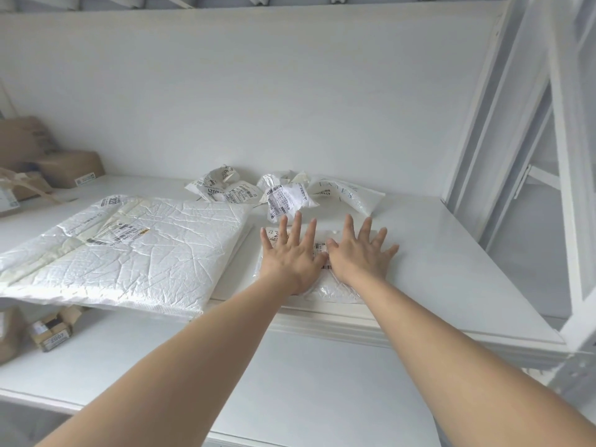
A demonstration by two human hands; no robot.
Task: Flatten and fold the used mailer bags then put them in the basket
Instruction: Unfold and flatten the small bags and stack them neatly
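A small white mailer bag (335, 290) lies flat on the white shelf (451, 269). My left hand (292, 253) and my right hand (361, 253) press on it side by side, fingers spread and straight. A large white padded mailer (145, 253) lies to the left, its near edge overhanging the shelf. Behind my hands sit crumpled mailer bags: one with labels (222, 188), one bunched upright (283, 196), and a flatter one with faint lettering (348, 195). No basket is in view.
Brown cardboard boxes (71, 169) stand at the far left of the shelf. A lower shelf (290, 398) holds small boxes (51, 330) at its left. A white metal rack frame (516, 156) rises on the right. The white back wall stands close behind the bags.
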